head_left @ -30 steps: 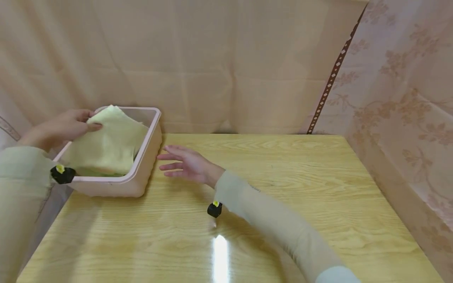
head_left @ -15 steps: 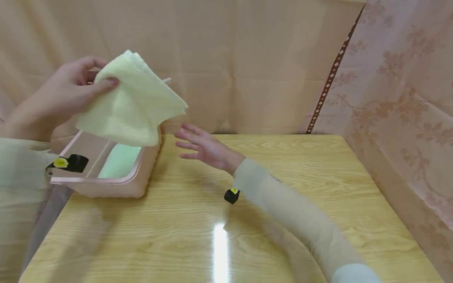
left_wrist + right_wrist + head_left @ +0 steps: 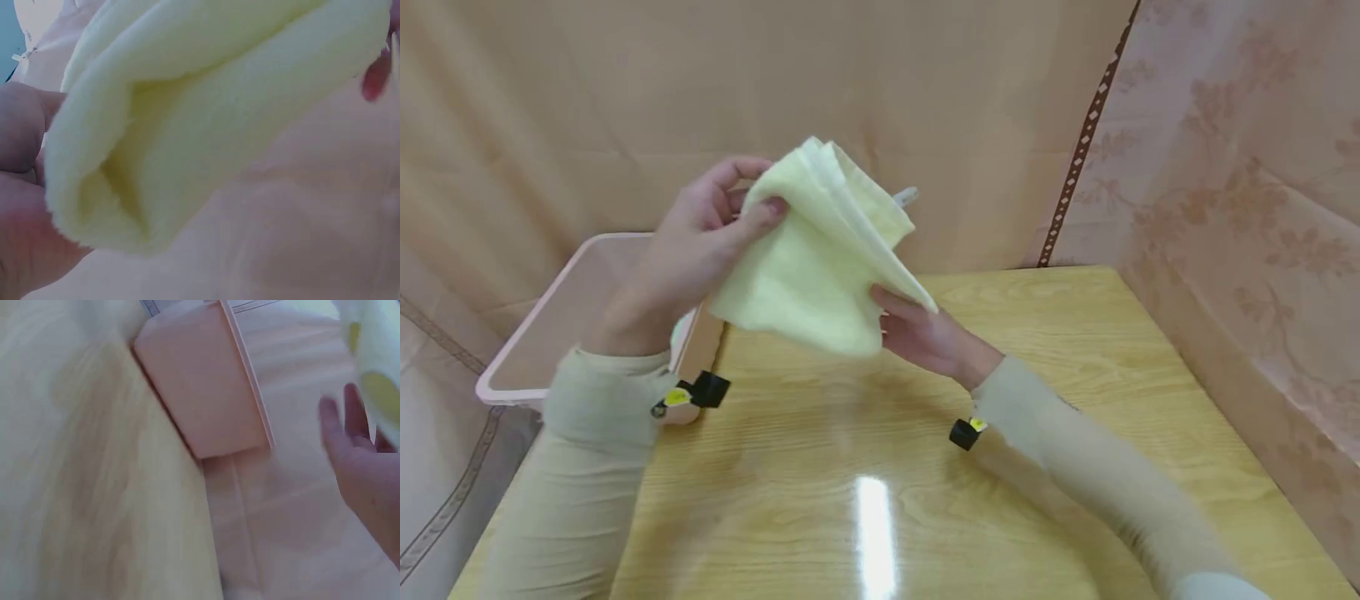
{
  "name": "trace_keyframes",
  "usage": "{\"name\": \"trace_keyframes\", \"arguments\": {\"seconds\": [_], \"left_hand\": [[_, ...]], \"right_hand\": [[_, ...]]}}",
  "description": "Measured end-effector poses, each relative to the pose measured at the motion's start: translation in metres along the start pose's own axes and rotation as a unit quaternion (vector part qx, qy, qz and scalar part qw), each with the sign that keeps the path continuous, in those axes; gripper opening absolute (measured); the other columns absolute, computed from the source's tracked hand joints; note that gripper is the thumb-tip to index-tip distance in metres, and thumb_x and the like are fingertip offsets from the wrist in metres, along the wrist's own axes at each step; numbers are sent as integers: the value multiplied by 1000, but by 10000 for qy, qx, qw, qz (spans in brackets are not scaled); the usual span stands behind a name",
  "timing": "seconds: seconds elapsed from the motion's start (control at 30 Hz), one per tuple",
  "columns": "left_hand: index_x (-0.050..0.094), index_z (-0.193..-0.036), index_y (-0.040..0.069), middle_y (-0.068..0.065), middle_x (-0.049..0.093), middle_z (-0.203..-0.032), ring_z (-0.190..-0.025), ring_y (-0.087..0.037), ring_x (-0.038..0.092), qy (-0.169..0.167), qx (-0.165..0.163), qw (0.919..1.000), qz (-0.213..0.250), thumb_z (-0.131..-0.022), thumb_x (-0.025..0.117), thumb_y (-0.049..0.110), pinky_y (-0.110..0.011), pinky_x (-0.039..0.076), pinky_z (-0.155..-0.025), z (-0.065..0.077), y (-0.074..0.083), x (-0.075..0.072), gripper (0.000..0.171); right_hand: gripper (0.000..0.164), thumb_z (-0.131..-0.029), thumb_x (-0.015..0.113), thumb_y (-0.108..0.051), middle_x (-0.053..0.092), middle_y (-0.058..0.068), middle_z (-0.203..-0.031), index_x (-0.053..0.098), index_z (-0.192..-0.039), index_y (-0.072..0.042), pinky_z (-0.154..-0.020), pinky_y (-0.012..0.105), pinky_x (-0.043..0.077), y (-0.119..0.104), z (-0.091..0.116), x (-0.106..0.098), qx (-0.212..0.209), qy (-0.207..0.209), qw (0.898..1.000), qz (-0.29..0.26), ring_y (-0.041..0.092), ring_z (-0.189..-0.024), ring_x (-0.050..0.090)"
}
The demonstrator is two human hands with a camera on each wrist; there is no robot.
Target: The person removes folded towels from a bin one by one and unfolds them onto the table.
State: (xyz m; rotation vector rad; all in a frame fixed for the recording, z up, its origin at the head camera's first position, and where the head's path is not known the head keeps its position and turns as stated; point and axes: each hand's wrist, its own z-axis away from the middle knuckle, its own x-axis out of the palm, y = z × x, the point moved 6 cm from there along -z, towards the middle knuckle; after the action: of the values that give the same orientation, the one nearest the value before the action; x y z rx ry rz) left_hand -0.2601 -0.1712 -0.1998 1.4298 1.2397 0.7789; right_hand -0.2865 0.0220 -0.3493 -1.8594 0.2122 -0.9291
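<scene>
A folded pale yellow towel [image 3: 812, 267] with a small white tag [image 3: 906, 197] hangs in the air above the table. My left hand [image 3: 696, 242] pinches its upper left edge, thumb in front and fingers behind. Plush folds of the towel [image 3: 206, 119] fill much of the left wrist view. My right hand [image 3: 928, 337] is at the towel's lower right corner, which overlaps part of it. Seen from the right wrist, this hand [image 3: 369, 462] has its fingers spread apart, close beside the towel [image 3: 378, 369].
A pink plastic box [image 3: 512, 367] stands at the table's left, partly behind my left forearm. A sliver of something pale green [image 3: 682, 329] shows inside it. The wooden table [image 3: 820, 467] backs onto a beige curtain [image 3: 962, 125]; floral cloth [image 3: 1247, 208] hangs along the right.
My left hand has lifted the towel out of the pink box and carried it rightward over the table. My right hand has shifted right and now meets the towel's lower corner.
</scene>
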Motion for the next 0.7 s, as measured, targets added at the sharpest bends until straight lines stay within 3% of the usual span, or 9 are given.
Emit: {"name": "trace_keyframes", "arguments": {"seconds": [0.2, 0.37, 0.57, 0.7], "left_hand": [[51, -137, 10, -11, 67, -117, -86, -23, 69, -88, -216, 9995, 189, -105, 59, 19, -36, 60, -69, -16, -55, 40, 34], [41, -144, 11, -15, 59, -121, -95, -25, 64, -460, -765, 9959, 145, -108, 51, 26, -38, 57, -78, -20, -104, 66, 40], [22, -152, 18, -14, 51, -129, -109, -28, 59, -1208, -1682, 9783, 102, -109, 43, 44, -43, 53, -85, -15, -155, 93, 55], [23, -151, 19, -13, 52, -131, -109, -28, 61, -1213, -2055, 9705, 330, -107, 47, 44, -42, 55, -81, -17, -179, 104, 56]], "right_hand": [[32, -108, 50, -18, 60, 9, -125, 50, -140, -17, -88, 40, 56, -7, 43, -23, 216, 492, 9961, 695, 23, -108, 64], [25, -107, 53, -23, 65, 4, -119, 59, -131, -20, -84, 40, 57, -4, 72, -57, 778, 1372, 9854, 638, 20, -101, 67], [24, -110, 47, -28, 64, 1, -116, 50, -132, -19, -82, 41, 57, -3, 87, -91, 1186, 2140, 9639, 1051, 19, -97, 67], [22, -109, 49, -28, 63, 1, -114, 49, -129, -19, -82, 42, 56, -5, 95, -108, 1454, 2447, 9507, 1233, 18, -95, 65]]}}
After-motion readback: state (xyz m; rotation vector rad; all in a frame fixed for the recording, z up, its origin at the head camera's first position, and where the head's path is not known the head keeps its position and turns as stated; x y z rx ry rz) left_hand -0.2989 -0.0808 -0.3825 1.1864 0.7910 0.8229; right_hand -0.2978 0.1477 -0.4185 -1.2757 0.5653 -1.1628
